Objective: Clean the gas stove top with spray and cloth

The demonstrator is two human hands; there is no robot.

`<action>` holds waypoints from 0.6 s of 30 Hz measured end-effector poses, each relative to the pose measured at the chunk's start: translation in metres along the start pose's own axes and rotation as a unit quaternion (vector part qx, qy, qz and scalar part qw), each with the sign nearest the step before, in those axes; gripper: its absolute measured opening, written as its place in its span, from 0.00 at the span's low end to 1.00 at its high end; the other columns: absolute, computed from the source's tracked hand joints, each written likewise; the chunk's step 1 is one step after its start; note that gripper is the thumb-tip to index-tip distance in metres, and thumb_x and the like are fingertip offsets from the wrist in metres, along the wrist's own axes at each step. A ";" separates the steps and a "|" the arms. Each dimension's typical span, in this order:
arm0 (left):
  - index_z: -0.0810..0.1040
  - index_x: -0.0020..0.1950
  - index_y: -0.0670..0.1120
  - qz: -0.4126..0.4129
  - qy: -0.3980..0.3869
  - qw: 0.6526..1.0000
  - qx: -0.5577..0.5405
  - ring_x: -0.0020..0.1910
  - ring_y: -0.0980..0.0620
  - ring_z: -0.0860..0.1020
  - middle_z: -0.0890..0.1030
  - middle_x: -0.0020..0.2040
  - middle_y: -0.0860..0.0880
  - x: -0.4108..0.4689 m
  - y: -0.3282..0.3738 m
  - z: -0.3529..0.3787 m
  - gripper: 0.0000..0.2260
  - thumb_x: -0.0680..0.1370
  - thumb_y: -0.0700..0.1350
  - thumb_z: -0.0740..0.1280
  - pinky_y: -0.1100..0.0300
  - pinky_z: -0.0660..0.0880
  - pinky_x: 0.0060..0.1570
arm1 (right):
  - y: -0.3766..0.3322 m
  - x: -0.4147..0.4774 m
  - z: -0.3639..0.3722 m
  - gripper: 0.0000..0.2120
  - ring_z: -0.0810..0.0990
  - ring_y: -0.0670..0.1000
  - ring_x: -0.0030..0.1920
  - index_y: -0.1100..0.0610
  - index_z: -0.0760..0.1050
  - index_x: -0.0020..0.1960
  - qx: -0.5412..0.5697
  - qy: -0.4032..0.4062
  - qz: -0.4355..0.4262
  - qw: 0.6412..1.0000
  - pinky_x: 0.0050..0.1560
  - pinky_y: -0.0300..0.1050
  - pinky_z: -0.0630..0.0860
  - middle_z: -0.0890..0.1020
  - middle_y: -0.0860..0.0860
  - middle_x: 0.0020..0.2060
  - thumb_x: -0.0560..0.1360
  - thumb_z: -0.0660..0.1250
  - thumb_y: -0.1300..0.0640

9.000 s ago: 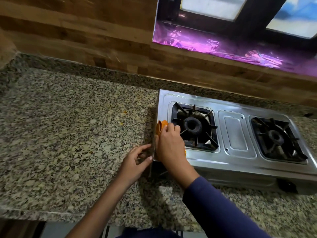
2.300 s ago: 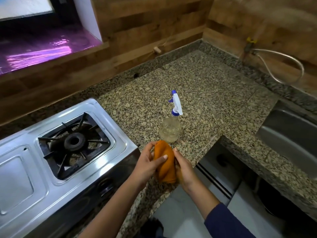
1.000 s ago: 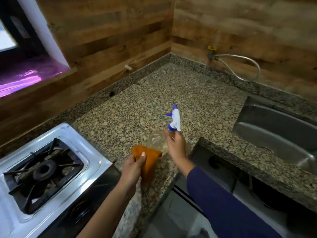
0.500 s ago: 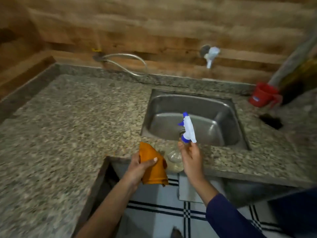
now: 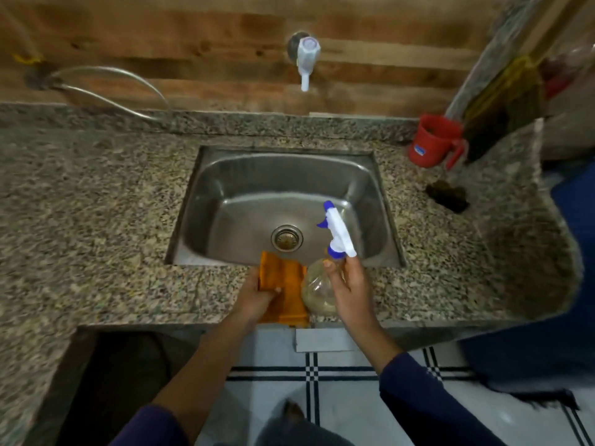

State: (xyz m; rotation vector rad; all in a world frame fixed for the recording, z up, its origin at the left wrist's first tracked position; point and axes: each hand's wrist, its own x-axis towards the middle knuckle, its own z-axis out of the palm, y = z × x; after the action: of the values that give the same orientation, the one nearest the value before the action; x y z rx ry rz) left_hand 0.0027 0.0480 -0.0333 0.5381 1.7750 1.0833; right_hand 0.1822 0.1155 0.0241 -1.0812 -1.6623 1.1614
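left hand (image 5: 257, 300) around orange cloth (image 5: 285, 276)

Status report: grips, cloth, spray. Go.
Left grip holds cloth. Right grip holds spray bottle by the neck. Both at counter edge, front of sink. Stove out of view; nothing blocking.

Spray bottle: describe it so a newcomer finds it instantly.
Find the steel sink in the granite counter. At its front rim, the right hand holds the spray bottle by the neck. Unlike the orange cloth beside it, it is clear with a white-and-blue trigger head.
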 end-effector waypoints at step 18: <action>0.67 0.72 0.45 0.124 0.138 0.895 0.406 0.65 0.41 0.72 0.72 0.69 0.43 -0.069 -0.002 -0.012 0.28 0.76 0.53 0.70 0.43 0.72 0.61 | 0.009 -0.047 -0.006 0.27 0.65 0.28 0.63 0.55 0.61 0.75 -0.097 -0.014 -0.056 0.994 0.56 0.21 0.64 0.69 0.45 0.67 0.79 0.65 0.61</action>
State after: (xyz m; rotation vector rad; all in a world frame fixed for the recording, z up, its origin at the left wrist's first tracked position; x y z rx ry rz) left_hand 0.0229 -0.0092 0.0012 1.1853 2.4515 0.5395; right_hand 0.2034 0.0742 0.0099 -1.0799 -1.8634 0.9621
